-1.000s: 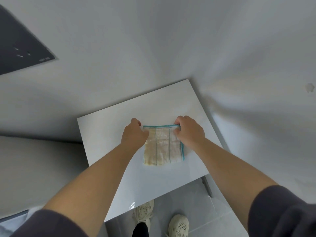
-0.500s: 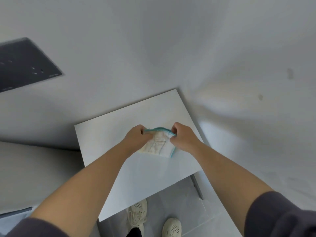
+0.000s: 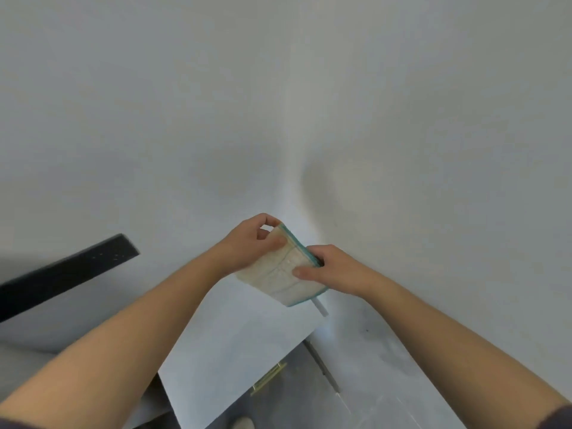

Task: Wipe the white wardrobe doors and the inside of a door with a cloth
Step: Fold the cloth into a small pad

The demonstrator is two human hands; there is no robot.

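Both hands hold folded cream cloth [image 3: 283, 270] with teal edging in air, above far corner of white panel [image 3: 235, 345]. Left hand [image 3: 250, 243] pinches its top-left end, right hand [image 3: 328, 267] grips right edge, thumb on top. White wardrobe door [image 3: 402, 134] behind.

- The cloth [image 3: 280, 269] sits between both hands: the left hand [image 3: 247, 246] pinches its far corner, and the right hand [image 3: 334, 269] grips its right edge.
- A flat panel [image 3: 241, 342] lies below the cloth and nearer the person.
- A slanted board [image 3: 62, 274] runs left of the left forearm.
- The floor [image 3: 297, 400] shows under the panel's right edge, with a shoe [image 3: 243, 424] at the bottom.
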